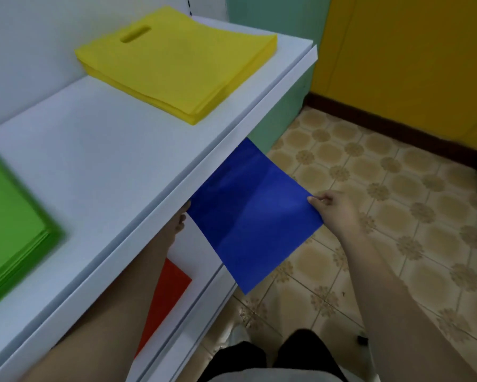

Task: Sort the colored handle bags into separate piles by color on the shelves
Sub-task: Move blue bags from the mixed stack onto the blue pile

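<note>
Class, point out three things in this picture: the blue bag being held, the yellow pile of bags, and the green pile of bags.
blue bag (255, 216): head view, middle of its flat face.
yellow pile (176, 64): head view, top bag's centre, below the handle slot.
green pile (8, 216): head view, top surface near the left edge.

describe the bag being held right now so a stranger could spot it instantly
Start at the white upper shelf and drop below its front edge. There the blue bag is held flat between the left hand and right hand. It alone is blue and off the piles.

No readable text, labels or numbers anywhere on bags or shelves.
</note>
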Tool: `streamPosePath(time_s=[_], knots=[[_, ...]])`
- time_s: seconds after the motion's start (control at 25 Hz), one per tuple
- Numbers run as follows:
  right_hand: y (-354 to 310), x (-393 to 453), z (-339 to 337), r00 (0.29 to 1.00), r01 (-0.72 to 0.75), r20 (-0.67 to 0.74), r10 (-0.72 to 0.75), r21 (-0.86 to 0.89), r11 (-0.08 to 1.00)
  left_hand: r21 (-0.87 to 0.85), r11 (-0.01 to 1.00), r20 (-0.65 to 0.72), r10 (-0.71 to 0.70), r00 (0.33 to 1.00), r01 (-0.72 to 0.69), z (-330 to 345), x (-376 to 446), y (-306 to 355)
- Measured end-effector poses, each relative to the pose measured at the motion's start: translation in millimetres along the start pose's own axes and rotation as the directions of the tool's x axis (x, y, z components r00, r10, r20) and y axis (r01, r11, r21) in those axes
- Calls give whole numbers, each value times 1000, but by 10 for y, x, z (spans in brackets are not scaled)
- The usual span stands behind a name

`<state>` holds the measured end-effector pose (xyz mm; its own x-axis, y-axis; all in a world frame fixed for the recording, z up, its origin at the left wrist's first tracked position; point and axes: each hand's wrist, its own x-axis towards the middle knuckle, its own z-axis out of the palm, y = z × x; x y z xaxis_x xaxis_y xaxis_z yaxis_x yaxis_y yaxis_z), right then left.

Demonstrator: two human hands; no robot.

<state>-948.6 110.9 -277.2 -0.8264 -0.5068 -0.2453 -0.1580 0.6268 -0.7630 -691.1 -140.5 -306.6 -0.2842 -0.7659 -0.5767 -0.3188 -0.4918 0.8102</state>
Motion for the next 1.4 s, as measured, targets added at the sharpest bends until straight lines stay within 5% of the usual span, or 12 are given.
streamPosePath(time_s=[0.16, 0.44, 0.64, 0.88, 1.0, 1.16, 1.4], knots=[[-13, 686, 89, 996, 20, 90, -12, -89, 996, -155, 983, -110, -122, 986, 104, 248, 333, -142], [88, 1882, 376, 917, 61, 396, -41, -37, 997, -286, 956, -296, -157, 942, 69, 691, 952, -78], [305, 2491, 802, 903, 35, 429, -13, -43, 998, -235, 969, -430, -175, 886, 78, 738, 1484, -173], [538, 2958, 1577, 892, 61, 447, -59, 11, 998, -56, 998, -517, -21, 856, -10, 572, 2258, -324], [582, 3020, 1895, 887, 188, 437, -147, -52, 981, -34, 999, -552, -19, 833, 0, 490, 2611, -330], [553, 3008, 1950, 788, 527, 566, -241, -419, 739, 107, 984, -613, -48, 788, 144, 484, 2842, -365], [498, 3055, 2159, 620, 749, 755, -213, -487, 450, -75, 980, -476, -197, 857, 183, 642, 2850, -240]])
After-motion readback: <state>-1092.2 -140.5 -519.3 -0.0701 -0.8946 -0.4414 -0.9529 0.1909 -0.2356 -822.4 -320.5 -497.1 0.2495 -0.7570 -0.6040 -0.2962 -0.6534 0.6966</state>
